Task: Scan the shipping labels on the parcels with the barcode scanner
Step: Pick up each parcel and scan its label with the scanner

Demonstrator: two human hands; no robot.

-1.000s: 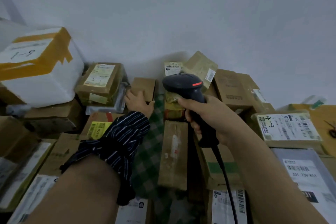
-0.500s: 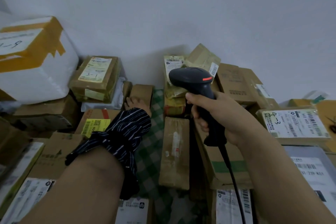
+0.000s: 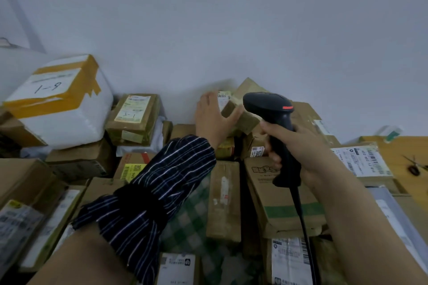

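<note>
Barcode scanner (image 3: pixel 281 120): one, black, held in the air above the parcel pile, right of centre. Long axis ran along the handle, close to upright, butt toward the viewer and head on top. The head pointed away and to the left, at the small parcels stacked against the wall (image 3: pixel 208 18). A red mark showed on the head's right side. One black cable (image 3: pixel 301 215) dropped from the butt to the bottom edge.

Right hand (image 3: pixel 301 148): fingers wrapped round the handle, grasping the scanner.

Left hand (image 3: pixel 213 120): released, fingers straight and spread. The thumb lay against a tilted brown parcel (image 3: pixel 243 118) just in front of the scanner head; the fingers stood beside a white barcode label (image 3: pixel 224 96) behind it (whether that label belonged to the tilted parcel, could not tell). A dark striped sleeve (image 3: pixel 157 183) was bunched on that forearm.

Hands counted: two.

Parcels: too crowded and overlapped for a full count, well over ten. Two carried readable handwritten marks: a white box (image 3: pixel 64 122) with yellow tape, marked "1-6", far left, and a brown parcel (image 3: pixel 134 113) marked "3-1" just beside it. A narrow carton (image 3: pixel 223 196) lay below the hands with its long axis running away from the viewer. Right of it sat a carton with a green band (image 3: pixel 289 208). Green checked cloth (image 3: pixel 192 210) showed between cartons.
</note>
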